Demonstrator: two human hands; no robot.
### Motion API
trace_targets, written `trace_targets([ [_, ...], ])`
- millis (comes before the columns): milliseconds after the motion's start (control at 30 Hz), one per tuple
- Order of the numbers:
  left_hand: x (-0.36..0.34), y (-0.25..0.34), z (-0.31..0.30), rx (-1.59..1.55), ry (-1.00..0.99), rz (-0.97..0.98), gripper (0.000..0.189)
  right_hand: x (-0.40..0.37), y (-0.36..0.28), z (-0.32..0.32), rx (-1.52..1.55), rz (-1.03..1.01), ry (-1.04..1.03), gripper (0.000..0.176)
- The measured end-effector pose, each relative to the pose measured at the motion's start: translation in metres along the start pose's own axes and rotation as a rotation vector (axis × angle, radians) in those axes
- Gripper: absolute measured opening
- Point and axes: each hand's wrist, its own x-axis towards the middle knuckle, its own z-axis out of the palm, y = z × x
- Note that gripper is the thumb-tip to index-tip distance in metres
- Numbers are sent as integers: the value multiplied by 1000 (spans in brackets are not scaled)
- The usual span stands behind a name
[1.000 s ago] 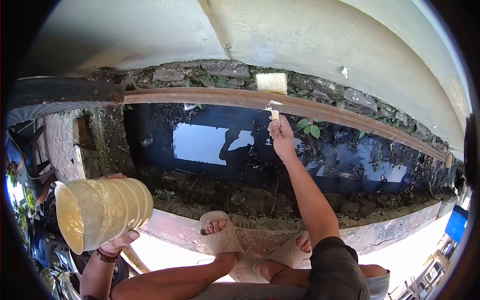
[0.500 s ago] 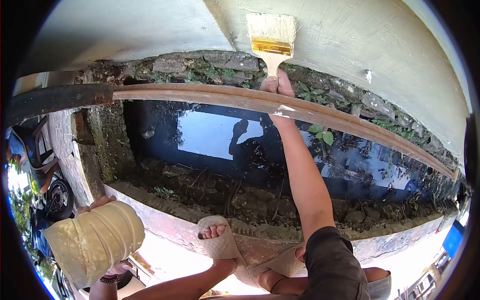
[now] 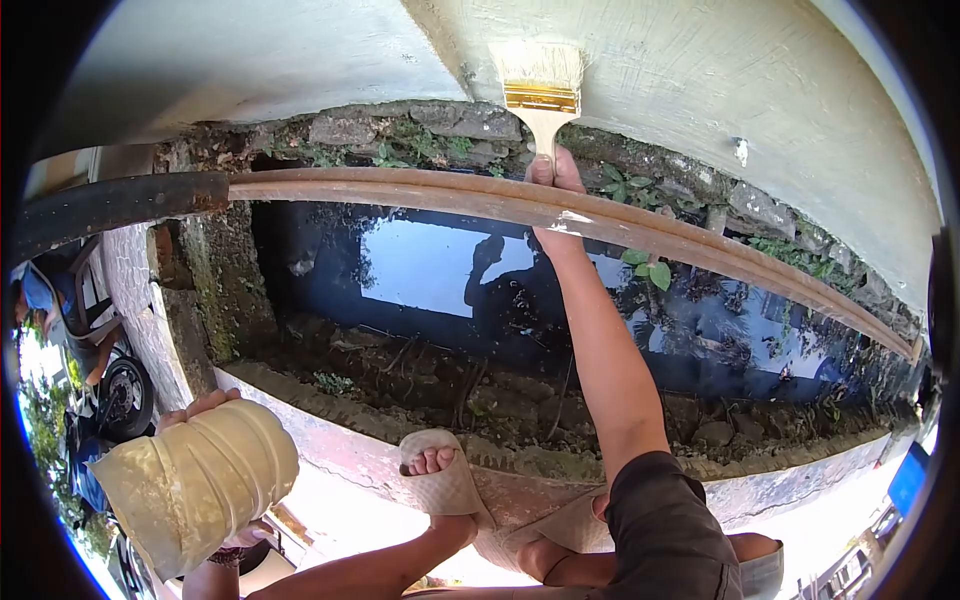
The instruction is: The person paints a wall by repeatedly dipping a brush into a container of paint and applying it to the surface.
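Observation:
At the lower left, my left hand (image 3: 205, 405) grips a cream ribbed plastic container (image 3: 205, 475), tilted on its side, its inside hidden. My right hand (image 3: 560, 172) is closed round the handle of a wide paintbrush (image 3: 543, 98), reaching past a brown rail (image 3: 420, 187). The brush's pale bristles point up against the cream wall (image 3: 680, 90), just above the mossy stone edge.
A channel of dark water (image 3: 400, 265) with reflections lies below the rail. My sandalled feet (image 3: 432, 462) stand on its near ledge (image 3: 330, 445). Small leaves (image 3: 655, 272) grow over the water. A motorcycle (image 3: 122, 398) and a seated person (image 3: 50, 300) are at the far left.
The brush and my right hand have moved slightly left and down along the wall. The container has shifted a little to the right in the view.

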Motion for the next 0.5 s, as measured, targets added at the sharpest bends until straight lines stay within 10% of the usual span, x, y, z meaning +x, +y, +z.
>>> trace_targets([
  [133,7,-2,3,330,-129,298,117,-42,144,-8,-282,-272,183,28],
  [233,6,7,19,467,-73,233,119,-50,75,-21,-402,-49,-78,27],
  [300,11,2,23,580,-140,303,120,-20,16,-2,-393,-421,113,29],
  [367,14,-3,20,680,-203,406,121,3,-18,9,61,50,46,32],
  [500,15,0,13,700,-212,380,123,1,15,3,-183,-99,186,29],
])
